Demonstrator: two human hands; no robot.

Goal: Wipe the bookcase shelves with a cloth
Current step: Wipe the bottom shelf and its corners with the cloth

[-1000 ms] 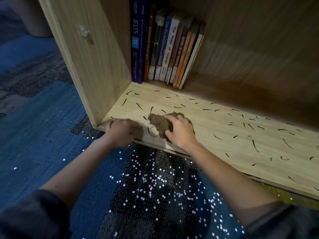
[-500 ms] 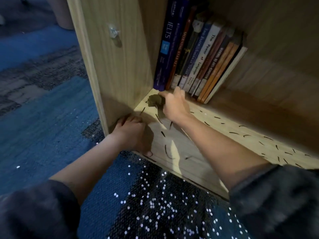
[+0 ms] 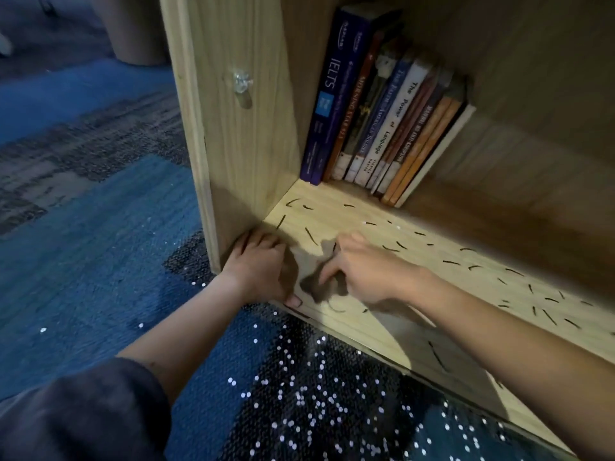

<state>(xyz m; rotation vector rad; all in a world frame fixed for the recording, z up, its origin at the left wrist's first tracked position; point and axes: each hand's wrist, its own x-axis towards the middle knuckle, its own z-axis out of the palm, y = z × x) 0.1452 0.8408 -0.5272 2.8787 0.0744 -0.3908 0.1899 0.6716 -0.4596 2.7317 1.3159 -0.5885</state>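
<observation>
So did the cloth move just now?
Yes. The cloth slid away from the books, back to the shelf's front edge, under the right hand.

You've got a pale wood-grain shelf (image 3: 336, 211), smooth and matt, with a soft brown cloth (image 3: 312, 289) on it, paper-covered books (image 3: 382, 128) behind, and coarse woven carpet (image 3: 100, 261) below.

so the right hand (image 3: 369, 271) grips the cloth (image 3: 312, 289) on the shelf (image 3: 466, 294) near its front edge, left hand (image 3: 263, 271) resting just left of the grip by the side panel (image 3: 239, 161), books (image 3: 382, 128) standing well behind it.
</observation>
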